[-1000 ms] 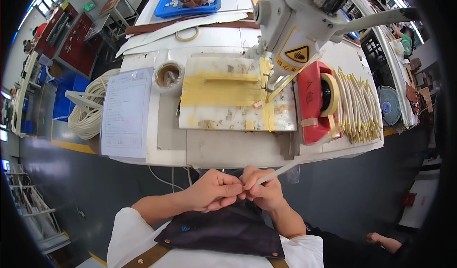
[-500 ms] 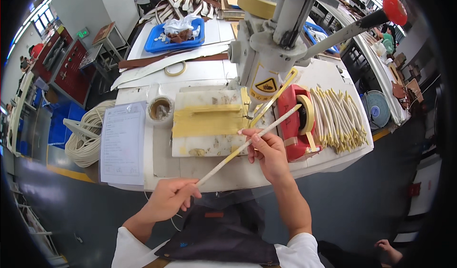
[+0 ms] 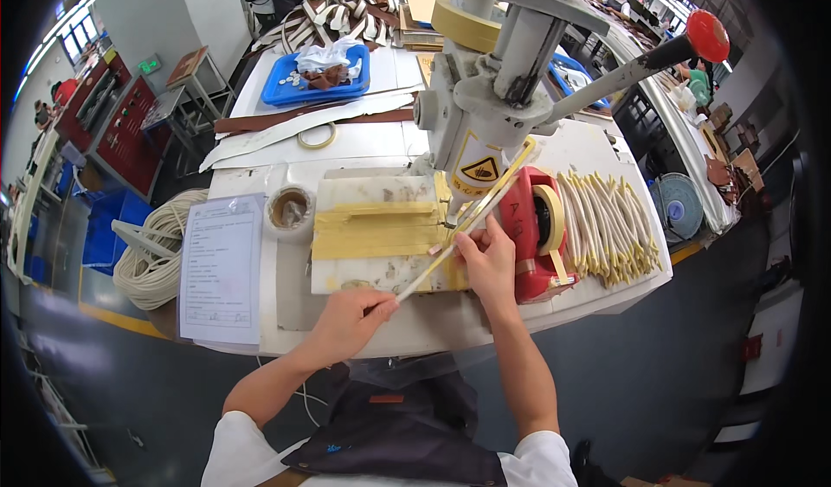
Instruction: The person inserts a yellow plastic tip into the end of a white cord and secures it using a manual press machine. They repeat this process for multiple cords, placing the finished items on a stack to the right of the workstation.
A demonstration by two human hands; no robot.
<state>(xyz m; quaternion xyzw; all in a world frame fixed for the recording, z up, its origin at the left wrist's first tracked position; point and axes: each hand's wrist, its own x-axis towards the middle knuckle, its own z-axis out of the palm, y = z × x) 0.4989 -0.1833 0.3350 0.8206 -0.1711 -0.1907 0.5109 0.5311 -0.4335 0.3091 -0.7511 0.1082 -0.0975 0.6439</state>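
A white cord (image 3: 422, 277) with a yellow taped stretch runs slantwise up to the right under the grey hand press (image 3: 459, 110). My left hand (image 3: 351, 325) pinches its near end at the board's front edge. Further along, my right hand (image 3: 490, 264) grips the cord between thumb and fingers, just left of the red tape dispenser (image 3: 538, 290). The cord's far part lies along a yellow-edged guide (image 3: 522, 158) beside the press. Below it is the white board (image 3: 346, 277), partly covered with yellow tape (image 3: 372, 243).
Right of the dispenser lies a pile of white cords with yellow ends (image 3: 606, 227). The press lever ends in a red knob (image 3: 708, 35). At left are a tape roll (image 3: 290, 207), a printed sheet (image 3: 221, 270) and coiled cord (image 3: 156, 249). A blue tray (image 3: 277, 89) stands behind.
Both hands have moved forward, bringing the cord from above the board's front to alongside the guide at the press. Another person's arm has come into view at the far strips.
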